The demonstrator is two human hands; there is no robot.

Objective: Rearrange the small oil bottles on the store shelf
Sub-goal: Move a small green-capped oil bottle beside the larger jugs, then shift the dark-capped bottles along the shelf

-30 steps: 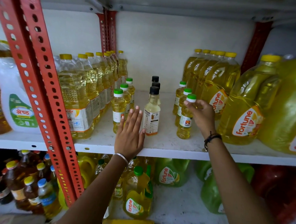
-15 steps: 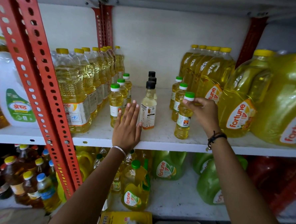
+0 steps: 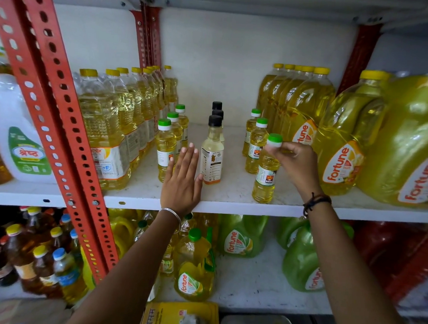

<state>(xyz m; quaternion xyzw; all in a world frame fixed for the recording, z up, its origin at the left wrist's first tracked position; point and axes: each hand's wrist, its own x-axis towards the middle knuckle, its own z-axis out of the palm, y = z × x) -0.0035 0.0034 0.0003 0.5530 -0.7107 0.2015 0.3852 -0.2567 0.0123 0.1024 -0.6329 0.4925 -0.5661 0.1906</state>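
Three rows of small oil bottles stand on the white shelf [image 3: 230, 203]. The left row has green caps, its front bottle [image 3: 164, 153] beside my left hand [image 3: 181, 182]. That hand lies flat and open on the shelf between the left row and the black-capped middle row [image 3: 212, 149], its thumb touching the front black-capped bottle. My right hand [image 3: 295, 161] pinches the neck of the front green-capped bottle [image 3: 266, 175] of the right row, which stands on the shelf near the front edge. Two more green-capped bottles [image 3: 256, 144] stand behind it.
Tall yellow-capped oil bottles [image 3: 109, 130] line the left side, large Fortune jugs [image 3: 341, 154] the right. A red perforated upright [image 3: 51, 101] crosses the left foreground. The lower shelf holds green and yellow Fortune jugs [image 3: 240, 238] and dark bottles [image 3: 27, 250].
My right hand has kept its hold on the front right bottle and drawn it slightly toward the shelf's front edge. My left hand has stayed flat on the shelf.
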